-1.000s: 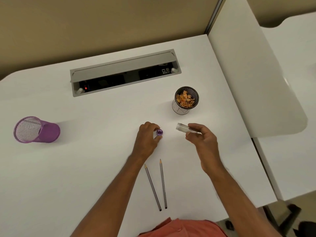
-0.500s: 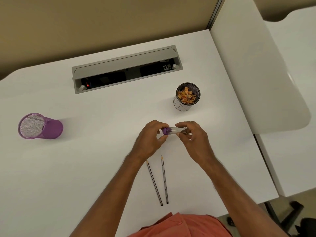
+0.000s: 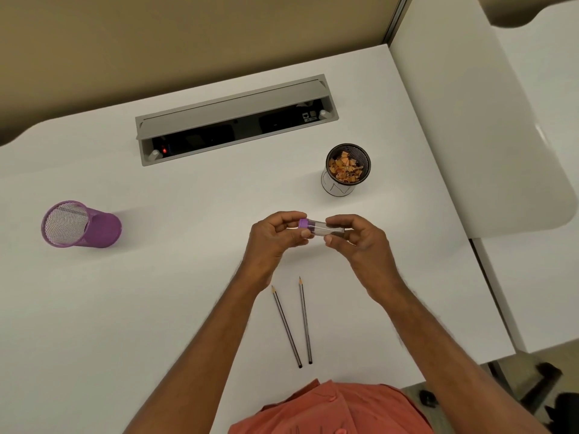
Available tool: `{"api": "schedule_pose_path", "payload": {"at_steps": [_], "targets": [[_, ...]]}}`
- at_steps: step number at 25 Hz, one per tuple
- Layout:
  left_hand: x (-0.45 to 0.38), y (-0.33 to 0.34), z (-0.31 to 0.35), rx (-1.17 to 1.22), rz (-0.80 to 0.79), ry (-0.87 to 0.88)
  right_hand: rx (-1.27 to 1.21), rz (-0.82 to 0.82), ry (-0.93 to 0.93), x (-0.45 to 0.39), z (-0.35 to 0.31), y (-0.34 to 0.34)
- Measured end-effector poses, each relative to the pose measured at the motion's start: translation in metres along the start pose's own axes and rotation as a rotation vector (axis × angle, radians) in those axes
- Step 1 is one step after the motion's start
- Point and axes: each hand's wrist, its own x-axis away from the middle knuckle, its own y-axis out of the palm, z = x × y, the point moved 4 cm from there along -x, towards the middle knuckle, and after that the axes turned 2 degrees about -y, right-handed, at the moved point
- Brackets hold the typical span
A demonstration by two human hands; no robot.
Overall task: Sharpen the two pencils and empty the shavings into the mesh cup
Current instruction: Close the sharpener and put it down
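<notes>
I hold the sharpener [image 3: 318, 228] above mid-desk, left hand [image 3: 275, 239] pinching its purple cap, right hand [image 3: 357, 242] clamped on the clear tube; a crooked fit could spill dust near the pencils [image 3: 296, 322], short of the mesh cup [image 3: 347, 169] toward the desk's [image 3: 188, 292] far right corner

Two pencils [image 3: 296, 324] are lying side by side on the desk [image 3: 156, 308], tips pointing away, between the forearms. Beyond them the sharpener [image 3: 319, 228] is sitting between both hands. Shavings cup [image 3: 347, 169] standing behind-right, another cup [image 3: 80, 223] (tipped over) lying far left.
</notes>
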Motion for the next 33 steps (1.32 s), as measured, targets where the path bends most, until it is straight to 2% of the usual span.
{"api": "schedule_pose_path", "payload": {"at_steps": [4,13,26,30,33], "targets": [[0.004,-0.002,0.004,0.015,-0.01,0.024,-0.104,-0.013,-0.01,0.002,-0.003,0.001],[0.006,-0.001,0.016,-0.101,-0.052,0.069,-0.152,-0.09,0.068,0.006,0.0,0.002],[-0.001,-0.006,0.019,-0.102,-0.101,0.041,-0.252,-0.203,0.178,-0.002,0.006,0.004],[-0.007,-0.02,0.017,-0.107,-0.095,0.039,-0.08,-0.283,0.13,-0.01,0.007,0.022],[-0.01,-0.034,0.012,-0.268,-0.033,0.066,0.369,-0.258,-0.018,-0.021,0.006,0.039]]}}
